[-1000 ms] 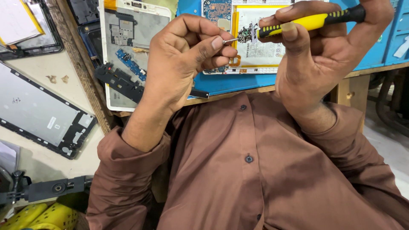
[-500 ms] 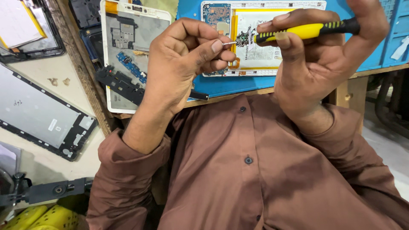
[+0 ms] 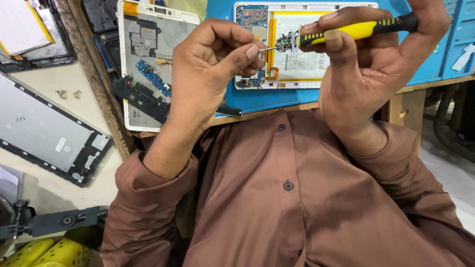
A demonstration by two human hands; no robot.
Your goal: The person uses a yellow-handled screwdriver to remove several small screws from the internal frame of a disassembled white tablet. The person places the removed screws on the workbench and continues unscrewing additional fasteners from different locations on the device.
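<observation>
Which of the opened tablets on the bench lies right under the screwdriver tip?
The white-framed one on the blue mat, under the screwdriver; the other white tablet lies further left.

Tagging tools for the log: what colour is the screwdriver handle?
Yellow with a black end and black grip marks; the screwdriver shows in the head view, held in the right hand.

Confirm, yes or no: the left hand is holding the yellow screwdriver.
No, the yellow screwdriver sits in the right hand; the left hand only pinches at its tip.
</observation>
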